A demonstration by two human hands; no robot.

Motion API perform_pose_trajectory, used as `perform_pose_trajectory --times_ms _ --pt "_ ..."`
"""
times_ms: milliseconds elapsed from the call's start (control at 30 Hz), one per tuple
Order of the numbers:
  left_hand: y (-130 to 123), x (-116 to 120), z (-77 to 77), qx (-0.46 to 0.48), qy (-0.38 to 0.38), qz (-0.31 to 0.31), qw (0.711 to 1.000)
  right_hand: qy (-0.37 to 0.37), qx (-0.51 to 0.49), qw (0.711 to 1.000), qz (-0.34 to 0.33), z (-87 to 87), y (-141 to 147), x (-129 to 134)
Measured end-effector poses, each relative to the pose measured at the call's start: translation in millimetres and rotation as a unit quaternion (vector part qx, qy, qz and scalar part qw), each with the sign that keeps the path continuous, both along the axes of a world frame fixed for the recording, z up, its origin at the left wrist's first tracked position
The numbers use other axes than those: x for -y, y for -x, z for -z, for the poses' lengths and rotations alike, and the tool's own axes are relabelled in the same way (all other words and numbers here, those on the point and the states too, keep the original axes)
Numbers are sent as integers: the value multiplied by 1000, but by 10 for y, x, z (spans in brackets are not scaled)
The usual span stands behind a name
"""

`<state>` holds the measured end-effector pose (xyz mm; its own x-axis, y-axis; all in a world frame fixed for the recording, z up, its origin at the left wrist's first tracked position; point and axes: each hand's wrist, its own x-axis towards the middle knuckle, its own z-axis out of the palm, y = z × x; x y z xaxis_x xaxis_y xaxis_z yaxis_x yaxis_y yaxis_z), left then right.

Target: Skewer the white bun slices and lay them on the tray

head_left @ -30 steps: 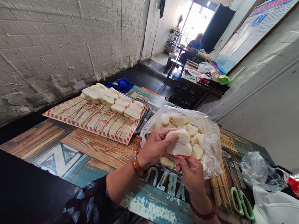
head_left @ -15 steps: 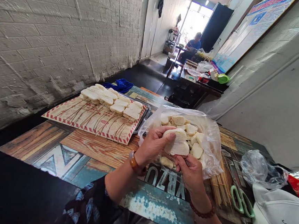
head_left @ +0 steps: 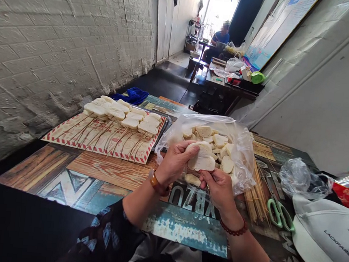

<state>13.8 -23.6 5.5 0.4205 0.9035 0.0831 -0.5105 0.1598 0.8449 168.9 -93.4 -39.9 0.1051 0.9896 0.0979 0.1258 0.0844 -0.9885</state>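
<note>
the left hand (head_left: 174, 161) is gripping two white buns (head_left: 201, 158) from the side, and the right hand (head_left: 218, 188) is pinching beneath them (just above the open plastic bag (head_left: 242, 153) on the counter (head_left: 110, 170)).

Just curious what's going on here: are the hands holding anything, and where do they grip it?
The left hand clasps a white bun slice over its top; the right hand pinches its lower edge.

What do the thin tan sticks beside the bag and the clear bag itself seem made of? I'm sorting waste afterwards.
The thin tan sticks look like bamboo or wood: pale, matte, straight and splinter-thin. The clear bag looks like thin plastic film: see-through, glossy and crumpled, with white slices visible inside. Both hands grip one slice.
</note>
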Motion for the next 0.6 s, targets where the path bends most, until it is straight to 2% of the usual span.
perform_pose_trajectory --times_ms 200,333,433,600 --pt "-45 -28 51 -4 12 20 1000 41 -73 996 5 -40 30 -31" --pt "-48 -89 73 26 57 19 998 55 -112 992 1 -87 36 -52" --pt "-53 -132 91 38 79 15 996 56 -113 992 1 -106 38 -65" --pt "-39 -188 109 -22 68 35 997 46 -87 995 -11 -105 36 -91"
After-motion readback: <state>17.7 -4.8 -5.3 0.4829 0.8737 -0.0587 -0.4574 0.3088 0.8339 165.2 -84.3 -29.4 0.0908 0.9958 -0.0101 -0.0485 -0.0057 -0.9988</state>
